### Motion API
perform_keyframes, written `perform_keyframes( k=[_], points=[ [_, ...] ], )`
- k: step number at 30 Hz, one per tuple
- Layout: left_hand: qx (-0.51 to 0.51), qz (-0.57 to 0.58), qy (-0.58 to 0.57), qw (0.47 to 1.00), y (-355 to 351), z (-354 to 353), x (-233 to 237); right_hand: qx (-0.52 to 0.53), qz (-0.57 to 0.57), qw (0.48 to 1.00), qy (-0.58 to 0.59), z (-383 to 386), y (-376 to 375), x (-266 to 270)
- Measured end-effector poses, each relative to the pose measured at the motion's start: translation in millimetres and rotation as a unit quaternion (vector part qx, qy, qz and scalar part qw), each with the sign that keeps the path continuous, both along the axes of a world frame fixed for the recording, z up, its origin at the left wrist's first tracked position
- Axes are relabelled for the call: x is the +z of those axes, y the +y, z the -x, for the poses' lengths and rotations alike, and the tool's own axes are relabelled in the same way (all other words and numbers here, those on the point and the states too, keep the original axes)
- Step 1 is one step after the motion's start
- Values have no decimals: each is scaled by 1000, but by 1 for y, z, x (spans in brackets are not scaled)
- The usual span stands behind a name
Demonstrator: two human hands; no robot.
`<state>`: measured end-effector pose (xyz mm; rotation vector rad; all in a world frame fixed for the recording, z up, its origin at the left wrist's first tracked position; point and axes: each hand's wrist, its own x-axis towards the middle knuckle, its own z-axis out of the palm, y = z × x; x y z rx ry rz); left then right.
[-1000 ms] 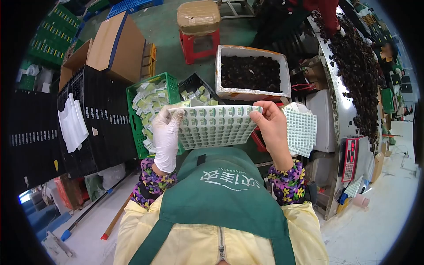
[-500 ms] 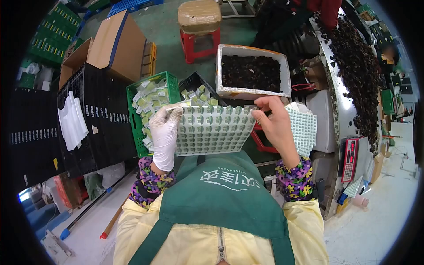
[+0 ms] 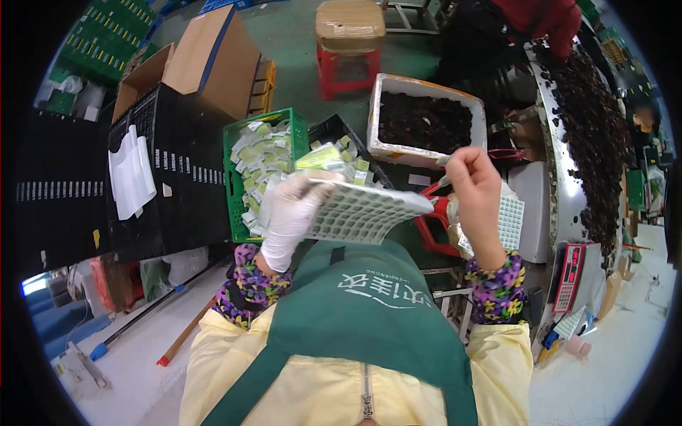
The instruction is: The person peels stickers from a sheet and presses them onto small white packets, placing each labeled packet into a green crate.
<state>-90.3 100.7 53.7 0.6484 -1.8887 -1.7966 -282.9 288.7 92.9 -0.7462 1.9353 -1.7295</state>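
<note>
My left hand (image 3: 290,216), in a white glove, grips the left edge of a sheet of small green labels (image 3: 362,211), with a green and white packet (image 3: 319,157) at its fingertips. The sheet tilts and curves in front of my apron. My bare right hand (image 3: 476,186) is raised right of the sheet, apart from it, thumb and fingers pinched on something small that I cannot make out. Beyond the left hand stands a green crate (image 3: 299,135) of similar packets. More label sheets (image 3: 510,221) lie behind the right wrist.
A white foam box (image 3: 426,154) of dark pieces stands ahead, near a red stool (image 3: 327,71). At right are a metal table (image 3: 561,184) with dark pieces and a red scale (image 3: 570,277). Black crates (image 3: 181,184) stand left. A person in a red sleeve (image 3: 561,28) is at top right.
The sheet has tipped flatter, and its right edge is free of my right hand, which has moved away pinched. A packet now shows at my left fingertips. The whole view has shifted slightly.
</note>
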Motion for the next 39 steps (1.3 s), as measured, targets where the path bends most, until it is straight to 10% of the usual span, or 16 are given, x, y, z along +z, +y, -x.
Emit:
perform_keyframes(
  k=[2, 6, 19, 22, 24, 34, 39],
  points=[
    [-57, -38, 26, 997, 5, 1, -12, 18, 84, 963, -255, -6, -20, 12],
    [-150, 14, 24, 988, 12, 7, 8, 167, 63, 906, -384, -26, -52, 6],
    [-220, -175, -64, 958, 44, -6, -4, 4, 94, 970, -226, 23, -101, 18],
    [-172, -84, -65, 979, 36, -2, -4, 11, -5, 985, -170, -1, -77, 18],
    [-123, 262, 25, 957, 28, 1, -6, 25, -36, 987, -156, -17, -63, 14],
    [-77, 372, 3, 925, 34, 6, -6, 47, -66, 983, -164, -54, -50, -18],
    [-69, 419, 12, 905, 34, 2, -6, 49, -217, 971, 87, -57, -49, -17]
  ],
)
